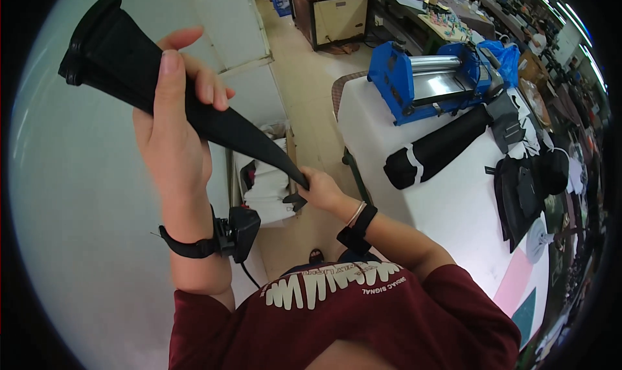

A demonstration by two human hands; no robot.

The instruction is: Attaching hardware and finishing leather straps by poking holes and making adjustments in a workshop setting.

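Gripping a black tapered fabric sleeve (194,108), the left hand (172,130) wraps its wide upper part while the right hand (319,187) pinches the narrow tip, stretching it taut; next, likely smoothing, needing steady tension.

Bright, even indoor light, strong fisheye bend

Ceiling strip lights (570,20) glow at upper right; the white counter (447,201) glares slightly, shadows are soft, edges curve into a black rim, and the far room blurs.
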